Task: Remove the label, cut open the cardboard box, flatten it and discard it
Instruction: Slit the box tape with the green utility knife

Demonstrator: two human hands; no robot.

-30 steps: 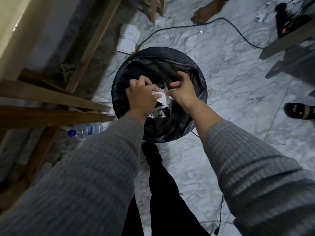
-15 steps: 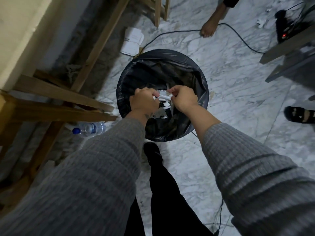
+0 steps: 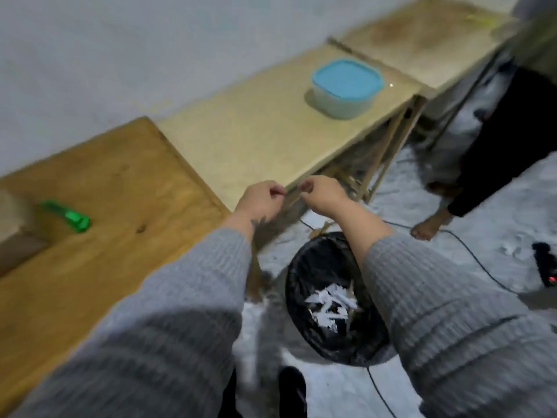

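My left hand and my right hand are raised side by side in front of the tables, above the bin, fingers curled shut with nothing visible in them. Below them stands the black-lined bin with several torn white label scraps lying inside. A green box cutter lies on the brown wooden table at the left. A corner of the cardboard box shows at the far left edge. The whole frame is blurred by motion.
A pale table holds a blue-lidded plastic container. Another person's bare foot and dark trouser leg stand at the right. A black cable runs across the marble floor to a power strip.
The view swung up from the bin to the tables. Both hands let the label scraps fall into the bin and rose out of it.
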